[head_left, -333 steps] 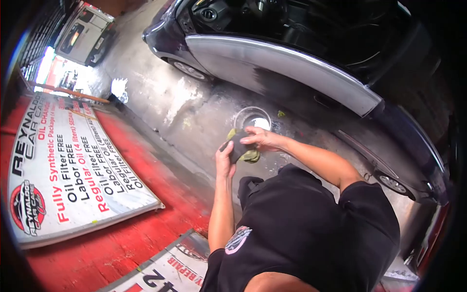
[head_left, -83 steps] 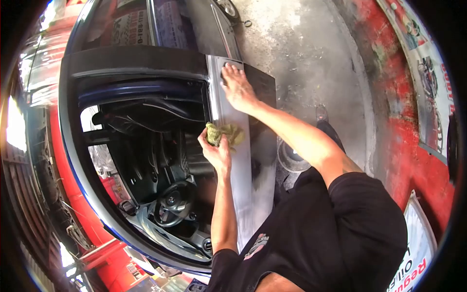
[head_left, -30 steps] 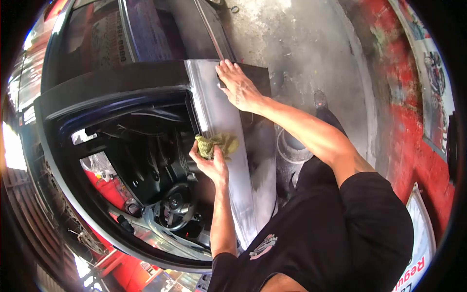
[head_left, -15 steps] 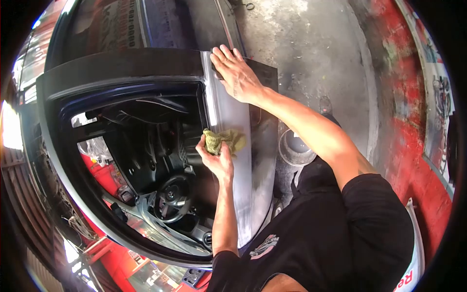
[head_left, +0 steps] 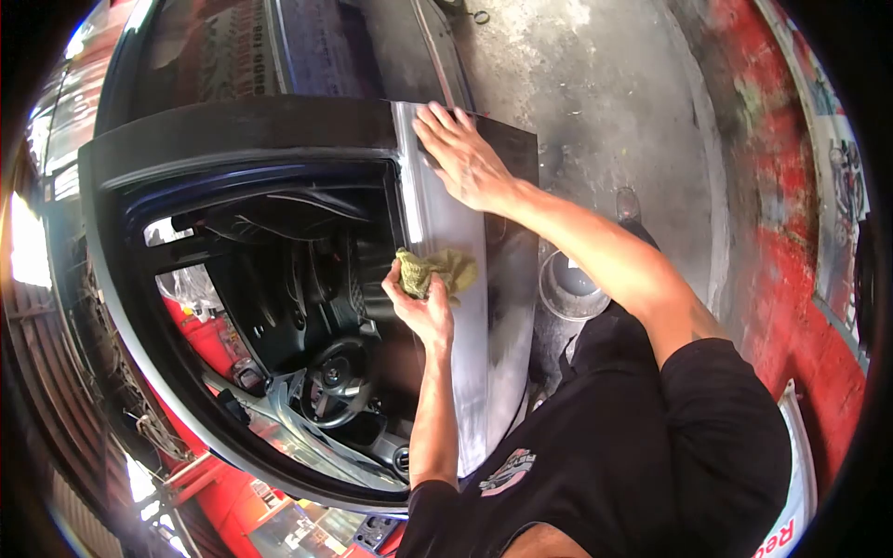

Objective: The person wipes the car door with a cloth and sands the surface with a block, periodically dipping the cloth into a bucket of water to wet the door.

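A black car door point(head_left: 251, 126) with an open window frame stands in front of me. Along its edge near me runs a bare grey, sanded-looking strip point(head_left: 465, 344). My right hand point(head_left: 470, 167) lies flat on the upper part of this strip, its fingers stretched out. Lower down, at the inner edge of the window opening, my left hand point(head_left: 426, 307) grips a crumpled yellow-green cloth point(head_left: 437, 272) between thumb and fingers. Part of the cloth spreads over the grey strip.
Through the window opening show a steering wheel point(head_left: 335, 377) and dark car interior. A bucket point(head_left: 569, 284) of greyish liquid stands on the concrete floor point(head_left: 595, 93) beside my leg. A red wall point(head_left: 791, 232) runs along the right. Behind the door is a dark car body point(head_left: 363, 46).
My right hand has slid slightly down the grey strip toward me. The left hand keeps its hold on the cloth in about the same place. The whole view has shifted a little.
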The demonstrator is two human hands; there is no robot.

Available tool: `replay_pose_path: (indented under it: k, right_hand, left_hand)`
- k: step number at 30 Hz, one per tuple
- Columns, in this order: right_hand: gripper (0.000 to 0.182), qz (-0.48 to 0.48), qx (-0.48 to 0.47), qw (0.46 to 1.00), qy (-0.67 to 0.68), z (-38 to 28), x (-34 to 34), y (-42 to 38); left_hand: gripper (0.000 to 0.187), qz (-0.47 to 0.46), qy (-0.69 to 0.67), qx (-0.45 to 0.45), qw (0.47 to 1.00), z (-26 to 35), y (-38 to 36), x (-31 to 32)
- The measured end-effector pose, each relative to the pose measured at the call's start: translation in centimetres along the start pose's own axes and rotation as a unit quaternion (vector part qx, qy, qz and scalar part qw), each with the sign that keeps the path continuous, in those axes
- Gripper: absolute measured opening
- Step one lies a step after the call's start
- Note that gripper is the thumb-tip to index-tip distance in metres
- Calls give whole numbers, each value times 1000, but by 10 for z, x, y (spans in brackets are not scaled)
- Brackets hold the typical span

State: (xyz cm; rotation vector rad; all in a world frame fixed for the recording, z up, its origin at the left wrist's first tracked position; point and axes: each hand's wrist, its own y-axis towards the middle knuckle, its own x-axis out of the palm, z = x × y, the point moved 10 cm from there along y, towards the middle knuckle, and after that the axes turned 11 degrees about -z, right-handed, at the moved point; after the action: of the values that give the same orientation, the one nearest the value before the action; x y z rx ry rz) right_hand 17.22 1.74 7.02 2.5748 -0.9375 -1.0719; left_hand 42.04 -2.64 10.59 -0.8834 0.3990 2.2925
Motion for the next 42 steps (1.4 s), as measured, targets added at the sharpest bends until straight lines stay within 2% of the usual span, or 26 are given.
replay_pose_path:
  k: [4,7,11,15,20,23,25,26,28,29,31,34,37,38,39,42]
  right_hand:
    - [74,-14,-10,1000,-21,11,0,4]
    - [73,-28,4,999,-43,5,1,-8]
    - [75,-5,4,999,-53,8,-9,28]
    - [75,-26,8,999,-43,-2,1,-11]
    - [75,-8,16,1000,-10,3,-2,12]
    - [71,-1,30,1000,-7,20,14,-12]
    - [69,14,113,993,6,37,13,-24]
    - [66,25,126,992,13,34,19,-23]
    - [68,28,102,993,47,11,14,0]
    - [69,28,73,995,58,-1,11,4]
    - [65,28,83,995,50,20,13,-10]
    - [62,14,201,974,100,69,29,-47]
    - [63,67,165,980,93,50,29,-27]
    - [66,63,118,985,107,25,19,-17]
    - [69,36,114,988,98,16,20,-17]
    - [70,30,107,991,71,30,30,-36]
  left_hand:
    - [56,-4,-30,-42,999,-1,0,1]
    - [55,-2,8,6,1000,6,1,1]
    - [55,-7,-10,-22,1000,4,-2,1]
    - [56,-3,-14,-17,1000,-2,2,1]
    - [56,-3,8,-40,999,5,-3,1]
    - [56,3,4,-4,1000,5,-1,-2]
    - [56,-8,-2,-22,1000,3,0,1]
    - [57,-4,2,-18,1000,4,0,2]
    - [59,-2,3,-34,999,12,-1,3]
    - [59,-6,18,3,1000,12,0,4]
    - [58,-11,-3,-9,1000,14,0,6]
    - [57,-13,53,15,998,17,1,5]
    - [56,-11,12,1,1000,16,-1,8]
    - [55,-10,-33,-25,999,13,-2,10]
    - [54,-7,-34,-27,999,9,-1,10]
    - [53,-8,-23,-12,1000,10,2,8]
